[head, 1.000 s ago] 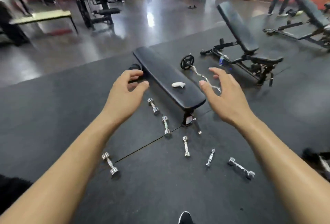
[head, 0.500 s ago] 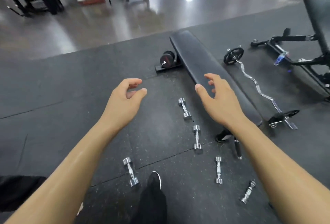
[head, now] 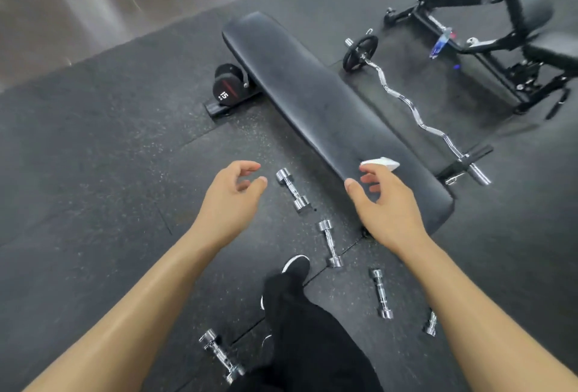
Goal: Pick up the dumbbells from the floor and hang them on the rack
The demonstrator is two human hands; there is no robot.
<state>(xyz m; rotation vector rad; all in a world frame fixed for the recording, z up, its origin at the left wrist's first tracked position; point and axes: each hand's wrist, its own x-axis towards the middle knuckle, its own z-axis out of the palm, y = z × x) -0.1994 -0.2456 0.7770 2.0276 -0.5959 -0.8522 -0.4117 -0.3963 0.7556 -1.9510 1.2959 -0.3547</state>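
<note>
Chrome dumbbells (head: 292,190) closer now | my left hand (head: 230,201), right hand (head: 384,204) loosely curled, empty | none lifted yet

The black dumbbell (head: 225,87) beside the bench bears a white "15" on its end; nothing else is readable

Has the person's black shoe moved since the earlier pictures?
Yes, forward. The black shoe now has its toe beside the near end of the second chrome dumbbell; earlier it was well short of that dumbbell.
</note>
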